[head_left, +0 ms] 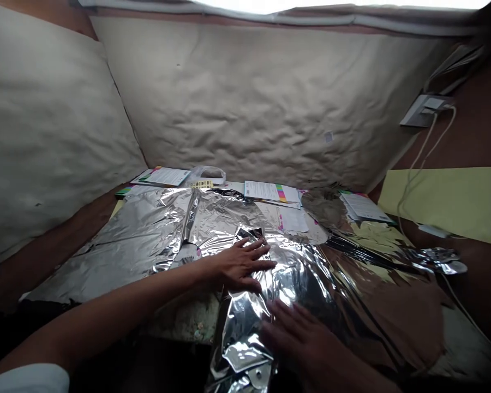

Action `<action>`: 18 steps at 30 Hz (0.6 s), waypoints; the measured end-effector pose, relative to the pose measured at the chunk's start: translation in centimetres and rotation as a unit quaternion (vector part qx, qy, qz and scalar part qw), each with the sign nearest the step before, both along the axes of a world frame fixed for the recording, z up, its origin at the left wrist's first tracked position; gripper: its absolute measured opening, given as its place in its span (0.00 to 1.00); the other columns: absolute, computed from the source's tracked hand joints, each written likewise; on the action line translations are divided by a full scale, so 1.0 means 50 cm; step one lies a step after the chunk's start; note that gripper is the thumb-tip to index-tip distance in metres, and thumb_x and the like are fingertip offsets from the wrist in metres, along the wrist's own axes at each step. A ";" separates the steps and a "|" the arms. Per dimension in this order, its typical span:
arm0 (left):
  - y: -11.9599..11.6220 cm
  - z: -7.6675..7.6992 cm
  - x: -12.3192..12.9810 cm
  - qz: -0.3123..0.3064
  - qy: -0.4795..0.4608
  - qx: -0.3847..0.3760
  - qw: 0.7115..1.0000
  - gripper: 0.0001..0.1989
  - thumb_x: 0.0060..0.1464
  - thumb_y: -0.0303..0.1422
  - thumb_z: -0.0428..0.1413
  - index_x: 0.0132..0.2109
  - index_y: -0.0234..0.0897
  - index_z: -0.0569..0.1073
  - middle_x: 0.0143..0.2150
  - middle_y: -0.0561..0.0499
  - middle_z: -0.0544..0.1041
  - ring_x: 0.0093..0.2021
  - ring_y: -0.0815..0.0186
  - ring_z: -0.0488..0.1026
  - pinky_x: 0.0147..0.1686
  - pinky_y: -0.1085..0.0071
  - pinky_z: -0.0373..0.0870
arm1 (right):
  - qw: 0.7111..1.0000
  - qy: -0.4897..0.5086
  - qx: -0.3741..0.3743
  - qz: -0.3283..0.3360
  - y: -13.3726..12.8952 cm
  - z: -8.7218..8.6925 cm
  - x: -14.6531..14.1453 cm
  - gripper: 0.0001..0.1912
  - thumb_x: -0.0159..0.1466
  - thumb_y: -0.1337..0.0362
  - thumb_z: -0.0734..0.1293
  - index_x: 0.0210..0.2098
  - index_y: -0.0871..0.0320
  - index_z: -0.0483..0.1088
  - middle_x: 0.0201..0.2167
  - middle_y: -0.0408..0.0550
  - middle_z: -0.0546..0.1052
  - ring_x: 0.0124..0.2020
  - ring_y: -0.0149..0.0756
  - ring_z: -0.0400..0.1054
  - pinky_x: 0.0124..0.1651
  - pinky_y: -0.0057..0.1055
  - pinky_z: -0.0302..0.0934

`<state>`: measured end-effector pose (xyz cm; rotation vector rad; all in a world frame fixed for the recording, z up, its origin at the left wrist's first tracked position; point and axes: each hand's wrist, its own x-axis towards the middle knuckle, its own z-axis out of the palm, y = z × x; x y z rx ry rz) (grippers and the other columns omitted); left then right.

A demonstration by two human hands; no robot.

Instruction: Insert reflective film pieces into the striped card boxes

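Shiny silver foil sheet (303,267) covers the right half of the work surface, with a folded strip (245,322) running toward me and over the near edge. My left hand (243,265) lies flat on the strip's upper part, fingers spread and pointing right. Nearer to me, my right hand (294,330) is blurred by motion, its fingers stretched out over the foil just right of the strip. Whether its palm touches the foil I cannot tell. Neither hand grips anything. On the left lies another crinkled foil sheet (135,234).
Printed cards with coloured stripes lie along the back, in a left stack (163,176), a middle stack (270,192) and a right stack (364,206). A clear plastic bag (207,173) is beside the left one. A wall socket (425,110) with hanging white cables (421,150) is at right.
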<state>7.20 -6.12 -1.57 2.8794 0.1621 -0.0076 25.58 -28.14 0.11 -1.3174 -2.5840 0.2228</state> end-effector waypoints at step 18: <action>-0.031 0.030 -0.031 0.084 -0.055 0.043 0.994 0.18 0.63 0.32 0.46 0.57 0.36 0.72 0.55 0.40 0.74 0.55 0.55 0.71 0.55 0.60 0.64 | 0.990 0.004 0.130 -0.050 0.006 -0.098 -0.092 0.23 0.66 0.73 0.59 0.58 0.54 0.68 0.62 0.53 0.68 0.62 0.48 0.63 0.57 0.49 0.67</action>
